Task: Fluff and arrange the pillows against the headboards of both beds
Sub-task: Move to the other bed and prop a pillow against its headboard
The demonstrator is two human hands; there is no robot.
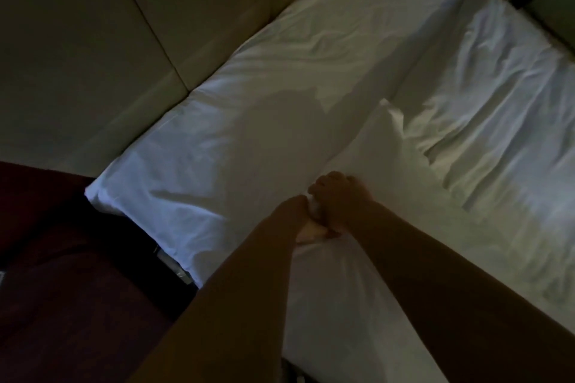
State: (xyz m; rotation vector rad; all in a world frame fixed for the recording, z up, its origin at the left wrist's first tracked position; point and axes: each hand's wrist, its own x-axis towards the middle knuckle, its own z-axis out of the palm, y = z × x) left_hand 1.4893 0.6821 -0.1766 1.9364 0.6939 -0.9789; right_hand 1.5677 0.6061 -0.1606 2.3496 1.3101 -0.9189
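Here the room is dim, and two bare forearms reach in from the bottom edge toward the middle of a white bed. The left hand and the right hand meet side by side, touching or nearly so, at the near edge of a white pillow that lies across the bed with one corner pointing up toward the headboard side. Both hands are closed, fingers curled in together and bunching a small fold of the white pillow fabric between them; the left hand's fingertips are hidden under the cloth and the wrist, so how tightly they pinch cannot be told. The right hand's knuckles show on top, its fingers bent over the pillow's edge. Beyond the hands a longer white pillow lies flat, its long side pressed against the padded, pale headboard, which has stitched seams running diagonally. To the right the rumpled white sheet covers the mattress. On the left, beside the bed, lies a dark reddish carpet.
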